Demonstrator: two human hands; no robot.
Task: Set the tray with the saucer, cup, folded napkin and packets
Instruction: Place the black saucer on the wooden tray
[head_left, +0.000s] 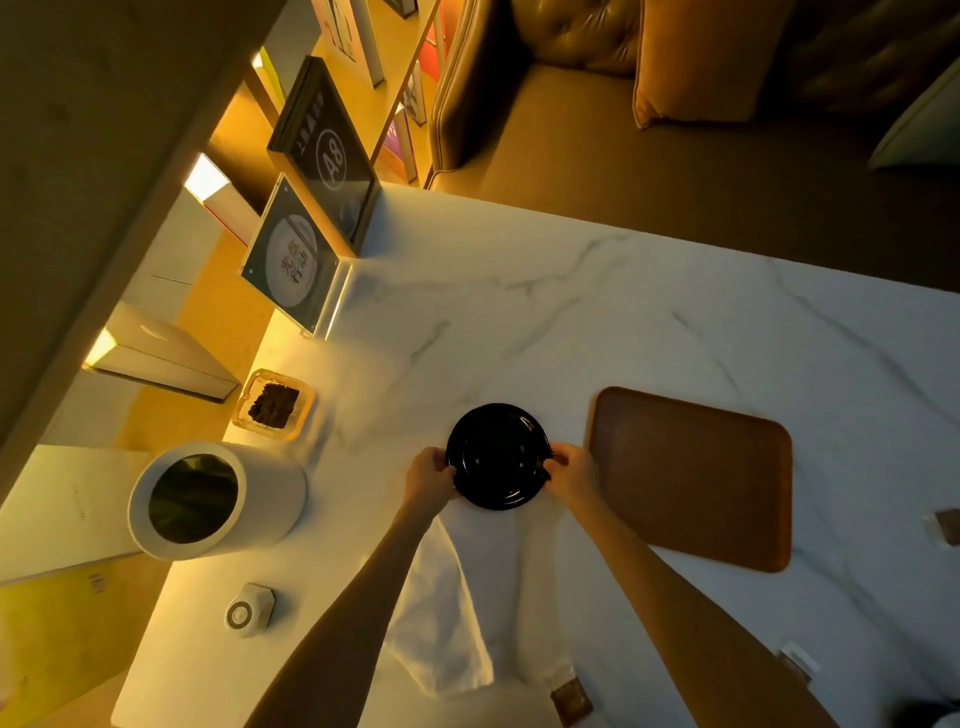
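- Head view: a white marble table (571, 322) fills the frame under warm, dim light.
- Your left hand (430, 475) pinches the black saucer (497, 456) at its 9 o'clock rim; your right hand (570, 474) pinches its 3 o'clock rim.
- The saucer sits over the far end of the white napkin (457, 597).
- The brown tray (691, 478) lies at the saucer's 3 o'clock, just beside it, bare.
- A brown packet (570, 701) lies at 6 o'clock, touching the napkin's near edge; another packet (948, 526) sits at the frame's right edge.
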